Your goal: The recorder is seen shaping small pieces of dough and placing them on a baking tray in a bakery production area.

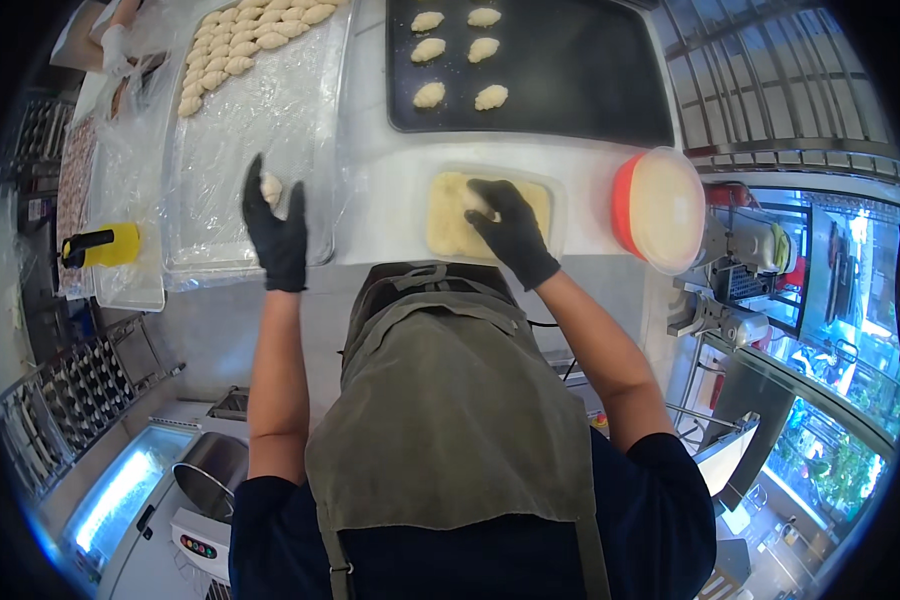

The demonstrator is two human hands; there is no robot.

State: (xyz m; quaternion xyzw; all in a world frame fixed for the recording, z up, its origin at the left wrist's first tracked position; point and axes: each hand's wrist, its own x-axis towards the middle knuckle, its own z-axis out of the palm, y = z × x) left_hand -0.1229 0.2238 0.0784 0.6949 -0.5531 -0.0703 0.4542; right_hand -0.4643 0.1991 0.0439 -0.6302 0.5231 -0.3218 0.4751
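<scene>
Both my hands wear black gloves. My left hand (276, 235) is over the plastic-lined tray (240, 150), thumb and fingers apart around a small pale dough piece (271, 189). No firm grip on that piece shows. My right hand (511, 228) pinches another shaped dough piece (479, 204), slightly blurred, over a clear rectangular container (558, 215) of pale yellow, grainy topping (448, 225). Beyond it, a dark baking tray (580, 80) bears several shaped dough pieces (491, 97) in two columns on its left part.
Tightly packed dough pieces (240, 48) fill the plastic-lined tray's far end. At right stands a red tub with a translucent lid (660, 210). A yellow-and-black tool (103, 245) lies at left. Another person's white-gloved hand (116, 48) shows at the far left. Metal racks (770, 90) stand at right.
</scene>
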